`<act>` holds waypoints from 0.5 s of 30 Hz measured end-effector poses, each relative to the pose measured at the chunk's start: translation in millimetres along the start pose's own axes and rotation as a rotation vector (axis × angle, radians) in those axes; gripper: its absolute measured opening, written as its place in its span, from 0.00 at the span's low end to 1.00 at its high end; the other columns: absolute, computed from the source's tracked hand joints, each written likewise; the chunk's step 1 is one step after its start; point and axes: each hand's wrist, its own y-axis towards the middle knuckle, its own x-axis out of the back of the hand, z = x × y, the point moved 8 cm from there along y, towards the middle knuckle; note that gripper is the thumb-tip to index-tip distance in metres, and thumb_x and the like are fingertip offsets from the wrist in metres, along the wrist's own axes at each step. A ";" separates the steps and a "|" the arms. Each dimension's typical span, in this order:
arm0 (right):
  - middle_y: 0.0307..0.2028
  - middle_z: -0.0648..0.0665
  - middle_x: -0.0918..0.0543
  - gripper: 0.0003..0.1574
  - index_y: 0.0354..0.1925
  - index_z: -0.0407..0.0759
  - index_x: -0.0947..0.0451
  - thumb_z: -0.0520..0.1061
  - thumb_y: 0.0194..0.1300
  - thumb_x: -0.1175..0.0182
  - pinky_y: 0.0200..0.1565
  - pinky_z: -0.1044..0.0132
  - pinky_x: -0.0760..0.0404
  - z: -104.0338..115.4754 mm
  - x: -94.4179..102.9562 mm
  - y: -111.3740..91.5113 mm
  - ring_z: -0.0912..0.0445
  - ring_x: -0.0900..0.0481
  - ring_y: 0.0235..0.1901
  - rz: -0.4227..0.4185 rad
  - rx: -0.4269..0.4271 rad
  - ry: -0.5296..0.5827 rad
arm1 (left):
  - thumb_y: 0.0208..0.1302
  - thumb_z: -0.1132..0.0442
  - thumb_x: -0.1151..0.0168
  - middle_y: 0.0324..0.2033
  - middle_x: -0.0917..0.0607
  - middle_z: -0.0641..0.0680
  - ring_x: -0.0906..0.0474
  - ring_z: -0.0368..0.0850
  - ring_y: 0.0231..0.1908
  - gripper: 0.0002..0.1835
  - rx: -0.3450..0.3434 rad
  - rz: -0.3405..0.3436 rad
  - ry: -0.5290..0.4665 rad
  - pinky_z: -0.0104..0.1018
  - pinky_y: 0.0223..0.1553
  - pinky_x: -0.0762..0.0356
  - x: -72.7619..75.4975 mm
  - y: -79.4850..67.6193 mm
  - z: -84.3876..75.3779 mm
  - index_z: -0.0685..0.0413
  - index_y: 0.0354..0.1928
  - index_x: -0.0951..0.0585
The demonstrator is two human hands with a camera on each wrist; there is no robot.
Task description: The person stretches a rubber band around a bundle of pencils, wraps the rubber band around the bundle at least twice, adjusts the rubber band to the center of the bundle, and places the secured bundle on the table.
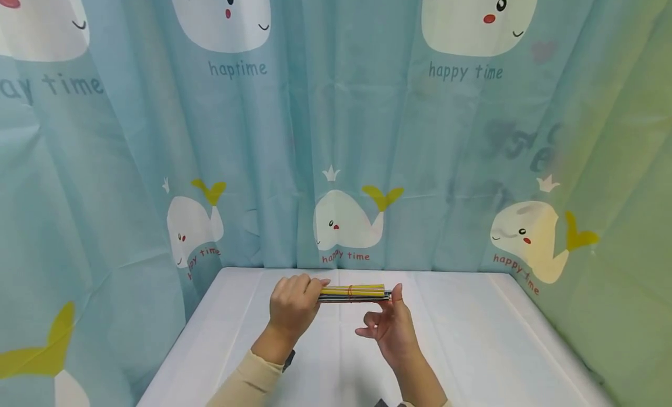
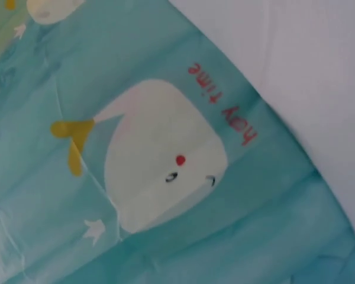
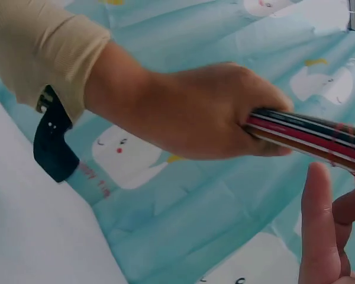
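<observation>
A bundle of coloured pencils (image 1: 359, 293), yellow on top with darker ones beneath, lies level above the table. A thin red rubber band (image 1: 350, 294) goes round its middle. My left hand (image 1: 296, 302) grips the bundle's left end, its fingers wrapped over the tips. At the other end is my right hand (image 1: 391, 328), with the thumb upright against the pencil ends and a finger under them; the lower fingers stand away from the bundle. Black, red and brown pencils (image 3: 307, 135) show in the right wrist view. The left wrist view shows neither hand nor bundle.
A white-covered table (image 1: 462, 343) lies under both hands. Behind it hangs a blue curtain (image 1: 283, 133) printed with whales, and a greenish one (image 1: 630, 220) closes off the right side. A dark strap piece (image 3: 56, 139) sits at the left sleeve.
</observation>
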 end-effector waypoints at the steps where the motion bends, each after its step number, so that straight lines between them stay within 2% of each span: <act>1: 0.28 0.51 0.21 0.33 0.40 0.46 0.22 0.61 0.68 0.70 0.30 0.52 0.22 1.4 0.0 0.3 0.60 0.30 0.19 -0.002 -0.006 -0.021 | 0.55 0.57 0.39 0.11 0.34 0.49 0.40 0.43 0.07 0.15 -0.026 -0.013 -0.009 0.30 0.11 0.54 1.9 0.6 1.1 0.53 0.16 0.30; 4: 0.38 0.46 0.22 0.28 0.43 0.38 0.24 0.54 0.70 0.65 0.31 0.48 0.23 5.6 -1.7 0.8 0.58 0.27 0.22 0.018 -0.018 -0.118 | 0.55 0.56 0.39 0.11 0.35 0.48 0.40 0.41 0.08 0.16 -0.101 -0.040 -0.048 0.30 0.11 0.52 7.5 3.0 3.6 0.52 0.15 0.31; 6: 0.46 0.42 0.26 0.26 0.45 0.31 0.25 0.49 0.70 0.62 0.31 0.46 0.24 8.0 -2.6 0.9 0.55 0.25 0.25 0.040 -0.031 -0.227 | 0.55 0.56 0.40 0.11 0.34 0.47 0.39 0.41 0.09 0.16 -0.153 -0.046 -0.075 0.30 0.11 0.48 11.5 5.9 3.6 0.52 0.15 0.31; 8: 0.53 0.39 0.31 0.24 0.41 0.27 0.24 0.47 0.69 0.58 0.31 0.46 0.24 9.2 -2.3 2.4 0.51 0.23 0.28 0.065 -0.061 -0.356 | 0.55 0.56 0.40 0.11 0.33 0.47 0.38 0.40 0.10 0.16 -0.206 -0.041 -0.097 0.30 0.12 0.45 15.5 9.1 1.5 0.52 0.15 0.30; 10: 0.55 0.38 0.33 0.24 0.34 0.27 0.21 0.48 0.67 0.54 0.31 0.48 0.23 9.6 -3.4 4.7 0.49 0.22 0.33 0.091 -0.115 -0.515 | 0.56 0.57 0.41 0.12 0.33 0.47 0.39 0.39 0.10 0.15 -0.261 -0.023 -0.110 0.29 0.13 0.45 16.6 10.4 -2.9 0.52 0.16 0.29; 13: 0.53 0.40 0.30 0.24 0.23 0.34 0.20 0.51 0.62 0.47 0.34 0.54 0.23 3.3 -1.3 13.9 0.48 0.24 0.42 0.171 -0.198 -0.758 | 0.59 0.58 0.45 0.12 0.33 0.46 0.39 0.39 0.10 0.15 -0.328 0.016 -0.119 0.27 0.14 0.48 14.2 8.7 -11.5 0.50 0.16 0.29; 15: 0.50 0.40 0.26 0.23 0.19 0.36 0.19 0.51 0.60 0.44 0.34 0.58 0.24 -3.4 0.3 21.5 0.51 0.26 0.45 0.235 -0.244 -0.834 | 0.61 0.58 0.48 0.12 0.33 0.45 0.39 0.38 0.11 0.15 -0.352 0.040 -0.122 0.26 0.14 0.49 11.3 5.2 -16.1 0.49 0.16 0.29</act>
